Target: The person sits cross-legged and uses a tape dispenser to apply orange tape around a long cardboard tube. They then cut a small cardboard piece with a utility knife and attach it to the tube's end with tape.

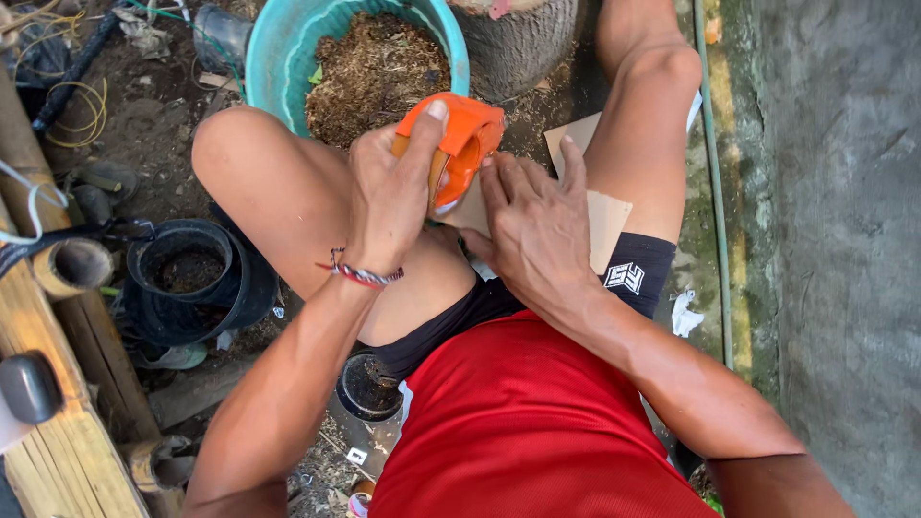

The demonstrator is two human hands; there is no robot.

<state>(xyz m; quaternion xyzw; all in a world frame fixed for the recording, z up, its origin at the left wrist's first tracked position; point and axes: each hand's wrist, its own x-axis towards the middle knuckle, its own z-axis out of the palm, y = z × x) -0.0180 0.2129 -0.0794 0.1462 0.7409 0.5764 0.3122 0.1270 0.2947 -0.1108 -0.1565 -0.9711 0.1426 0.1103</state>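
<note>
My left hand (389, 197) grips an orange tape dispenser (462, 144) from above, thumb on its top, above my left knee. My right hand (532, 225) lies flat with fingers spread on a piece of brown cardboard (606, 219) resting across my legs; its fingertips touch the dispenser's lower edge. A red and black braided band circles my left wrist. I sit in a red shirt and black shorts, knees apart.
A teal tub (278, 58) full of brown husk mix stands ahead between my knees. Black pots (187, 273) with soil sit to the left, a smaller one (366, 388) under my thigh. Bamboo poles (67, 422) run along the left; a concrete wall (835, 192) on the right.
</note>
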